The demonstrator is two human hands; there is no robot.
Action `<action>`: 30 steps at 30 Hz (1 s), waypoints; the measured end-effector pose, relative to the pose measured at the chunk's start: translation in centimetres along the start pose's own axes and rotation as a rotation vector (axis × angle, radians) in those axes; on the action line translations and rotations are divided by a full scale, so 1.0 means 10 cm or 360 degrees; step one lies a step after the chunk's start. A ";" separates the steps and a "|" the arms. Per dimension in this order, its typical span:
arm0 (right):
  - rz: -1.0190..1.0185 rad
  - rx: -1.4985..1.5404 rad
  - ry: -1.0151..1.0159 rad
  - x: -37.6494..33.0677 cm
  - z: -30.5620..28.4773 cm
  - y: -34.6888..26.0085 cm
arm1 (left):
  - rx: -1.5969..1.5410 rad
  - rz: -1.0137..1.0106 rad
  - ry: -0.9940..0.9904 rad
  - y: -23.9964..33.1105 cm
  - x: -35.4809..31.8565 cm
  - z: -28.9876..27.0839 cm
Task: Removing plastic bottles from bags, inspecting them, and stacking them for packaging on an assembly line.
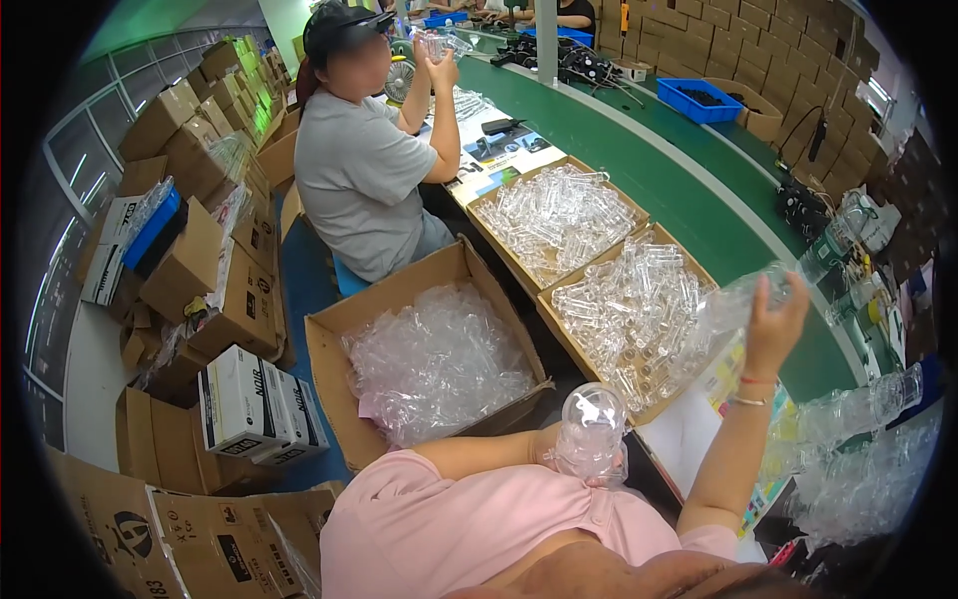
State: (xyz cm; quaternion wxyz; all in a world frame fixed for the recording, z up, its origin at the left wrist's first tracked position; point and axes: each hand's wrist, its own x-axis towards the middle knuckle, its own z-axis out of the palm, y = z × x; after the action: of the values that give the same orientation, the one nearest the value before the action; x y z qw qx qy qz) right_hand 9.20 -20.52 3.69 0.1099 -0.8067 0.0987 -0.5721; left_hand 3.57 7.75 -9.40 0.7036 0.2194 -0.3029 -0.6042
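Observation:
My left hand [548,445] is closed around a clear plastic container [591,424] with a rounded, dome-like end, held close to my chest. My right hand [778,317] is raised on the right, its fingers closed on a see-through plastic piece [733,301] that looks like a thin bag; its exact shape is hard to make out. Below that piece stands a shallow cardboard tray [547,299] full of small clear plastic parts [629,309]. Behind it, a second tray [491,228] holds more clear parts. To the left sits a large open carton [334,394] filled with clear plastic bags [439,359].
Nested clear containers [858,414] lie on the right. A green conveyor belt [689,190] curves past the worktable, with a blue bin [699,100] beyond. On the left, a co-worker in grey [364,190] lifts a clear item. Stacked cartons [235,299] fill the far left.

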 end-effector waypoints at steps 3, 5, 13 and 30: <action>-0.0009 -0.0032 0.0200 0.20 -0.53 -0.08 | 0.0133 0.0054 0.0095 0.03 -0.02 -0.02; 0.0114 -0.0087 0.0222 0.20 -0.83 -0.06 | 0.1340 -0.0230 0.0387 0.03 0.00 -0.09; 0.0314 -0.0396 -0.0223 -0.59 -0.91 0.64 | -0.0625 0.0464 0.0794 0.36 0.20 0.10; 0.0533 0.0822 0.0507 0.31 -1.90 -0.19 | 0.0426 0.0750 0.1085 -0.07 0.43 0.33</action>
State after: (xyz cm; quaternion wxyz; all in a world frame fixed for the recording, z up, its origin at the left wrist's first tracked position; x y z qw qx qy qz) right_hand -7.64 -20.84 13.09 0.3861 -0.6254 0.0975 -0.6710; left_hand 1.18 3.59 -6.77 0.8474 0.4205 -0.1707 -0.2755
